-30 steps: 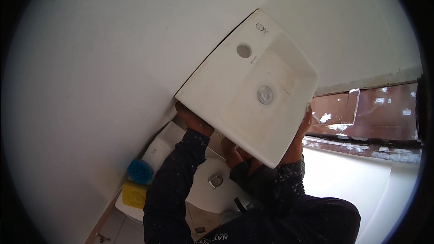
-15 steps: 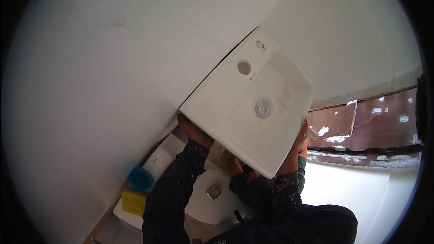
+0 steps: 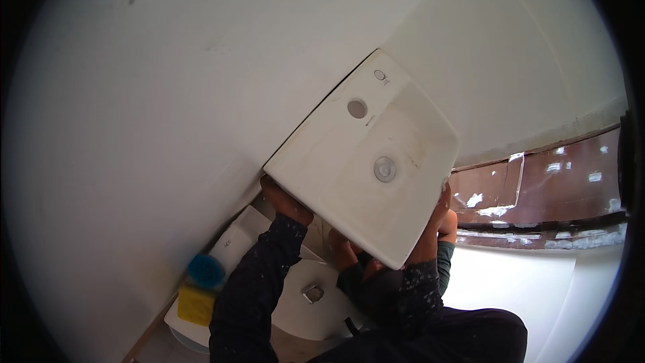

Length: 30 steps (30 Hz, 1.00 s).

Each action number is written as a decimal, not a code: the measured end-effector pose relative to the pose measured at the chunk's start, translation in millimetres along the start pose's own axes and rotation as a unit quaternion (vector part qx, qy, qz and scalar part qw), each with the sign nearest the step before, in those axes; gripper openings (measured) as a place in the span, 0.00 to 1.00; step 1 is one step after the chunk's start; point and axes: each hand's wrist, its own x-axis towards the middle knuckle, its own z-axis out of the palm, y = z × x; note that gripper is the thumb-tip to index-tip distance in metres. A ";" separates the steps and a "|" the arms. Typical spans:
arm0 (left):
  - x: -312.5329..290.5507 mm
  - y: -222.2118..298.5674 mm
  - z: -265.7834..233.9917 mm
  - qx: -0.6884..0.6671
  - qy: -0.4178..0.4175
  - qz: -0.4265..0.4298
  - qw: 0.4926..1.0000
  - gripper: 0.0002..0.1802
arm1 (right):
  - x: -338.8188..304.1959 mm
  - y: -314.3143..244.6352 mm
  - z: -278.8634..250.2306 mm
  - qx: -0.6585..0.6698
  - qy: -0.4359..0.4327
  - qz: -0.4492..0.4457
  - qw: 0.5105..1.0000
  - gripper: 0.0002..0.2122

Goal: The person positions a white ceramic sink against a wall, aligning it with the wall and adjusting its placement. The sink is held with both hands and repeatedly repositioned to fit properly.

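A white ceramic washbasin [image 3: 336, 181] lies against the wall along its back edge, with a round tap hole and a drain fitting [image 3: 384, 169] showing. My left hand [image 3: 285, 200] grips its lower left corner from beneath, the fingertips hidden. At the right side edge, my right hand [image 3: 438, 208] holds the basin, fingers partly out of sight behind the rim. Below the basin another person crouches; that person's arm [image 3: 341, 245] and green sleeve [image 3: 445, 263] show partly, their hands hidden under it.
Lower left are a white box-shaped object [image 3: 232, 242], a round blue scrubber [image 3: 206, 270] and a yellow sponge [image 3: 195, 305]. A rounded white surface [image 3: 289, 309] bears a metal fitting [image 3: 312, 294]. White walls [image 3: 168, 94] meet behind the basin; a brown, paint-spattered panel [image 3: 551, 181] stands right.
The basin sits slightly lower and further left in the picture, along with its surroundings, so the view has shifted a little. Both my hands keep their hold.
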 end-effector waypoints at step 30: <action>1.9 -1.9 -8.7 0.160 -0.145 0.096 0.972 0.30 | 10.2 12.1 -17.7 0.095 0.011 0.049 0.994 0.21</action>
